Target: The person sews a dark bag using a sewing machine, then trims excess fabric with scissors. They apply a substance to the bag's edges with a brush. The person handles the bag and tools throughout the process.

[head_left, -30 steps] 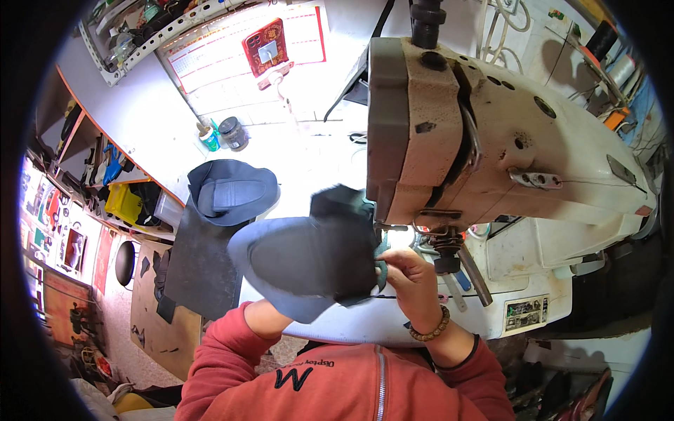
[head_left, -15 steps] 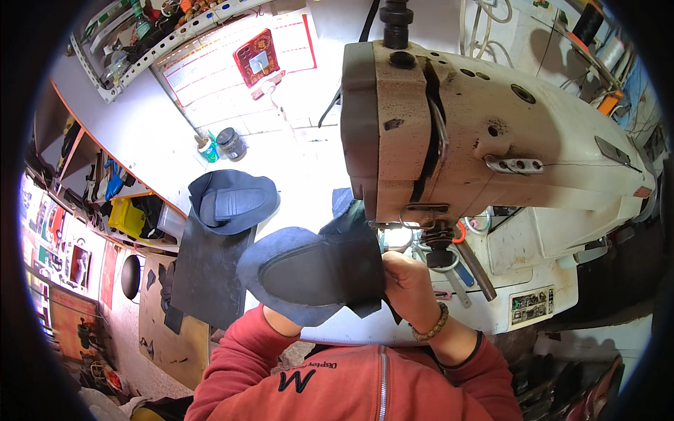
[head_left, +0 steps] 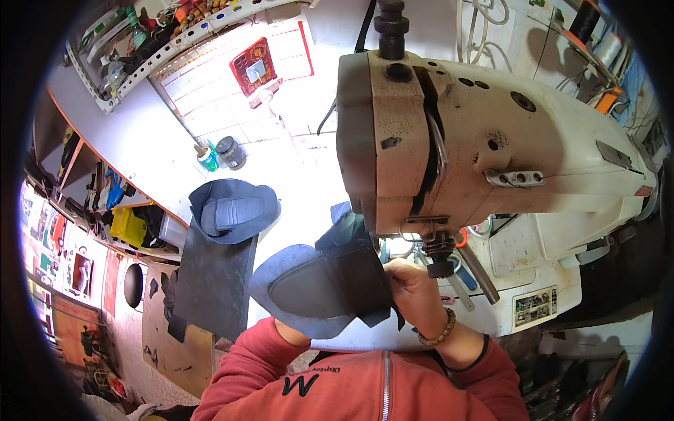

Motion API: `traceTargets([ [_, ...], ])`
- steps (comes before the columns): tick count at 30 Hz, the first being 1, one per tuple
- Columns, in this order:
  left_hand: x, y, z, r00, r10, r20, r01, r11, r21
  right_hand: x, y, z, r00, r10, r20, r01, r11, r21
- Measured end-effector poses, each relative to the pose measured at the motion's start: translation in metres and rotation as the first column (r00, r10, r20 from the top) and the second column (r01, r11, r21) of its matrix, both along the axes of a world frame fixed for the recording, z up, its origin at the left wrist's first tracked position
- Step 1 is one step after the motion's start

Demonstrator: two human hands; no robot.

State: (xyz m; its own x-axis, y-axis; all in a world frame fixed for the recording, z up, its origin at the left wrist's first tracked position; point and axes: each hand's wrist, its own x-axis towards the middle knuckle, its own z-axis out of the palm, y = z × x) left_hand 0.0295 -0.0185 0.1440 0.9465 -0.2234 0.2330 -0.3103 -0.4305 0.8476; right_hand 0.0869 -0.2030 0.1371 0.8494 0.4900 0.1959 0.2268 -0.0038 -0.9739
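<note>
A dark blue and black shoe upper (head_left: 316,284) is held up in front of me, left of the sewing machine's needle area. My right hand (head_left: 415,291), with a beaded bracelet at the wrist, pinches its right edge between thumb and fingers. My left hand (head_left: 293,332) reaches beneath the upper from the lower left; only a bit near the wrist shows and its fingers are hidden. The sewing machine's (head_left: 484,133) large beige head stands just beyond my right hand. A second, similar shoe upper (head_left: 242,214) lies on the far left of the worktop.
A dark flat sheet (head_left: 210,284) lies left of the held upper. Scissors (head_left: 460,238) and a metal bar (head_left: 481,270) are under the machine arm. Two small jars (head_left: 230,152) stand at the back, near a red phone (head_left: 253,67) on a holder. Shelves (head_left: 77,168) line the left.
The held upper has shifted slightly right and down in the picture, with my right hand moving along with it. The whole view has moved a little too.
</note>
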Motion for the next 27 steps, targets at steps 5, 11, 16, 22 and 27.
traceTargets([
  [5,0.002,-0.003,0.004,0.996,0.031,-0.086,-0.03,1.0,0.008,0.005,-0.003,0.006,0.999,0.046,-0.005,-0.046,0.996,-0.072],
  [11,0.004,0.004,0.011,0.99,-0.029,0.141,-0.044,0.871,0.489,0.001,0.001,0.004,0.996,0.006,0.087,0.0,0.998,-0.067],
  [16,0.008,0.009,0.018,0.985,-0.124,0.116,0.031,0.802,0.597,0.001,0.002,0.001,0.998,0.009,0.068,-0.006,0.999,-0.042],
  [22,0.011,0.007,0.016,0.982,-0.081,0.17,-0.016,0.862,0.506,-0.002,0.002,-0.005,1.0,-0.027,-0.005,0.027,0.999,0.029],
  [27,0.01,0.008,0.014,0.981,-0.065,0.183,-0.031,0.878,0.478,-0.002,0.005,-0.013,0.997,-0.072,0.003,0.072,0.996,0.048],
])
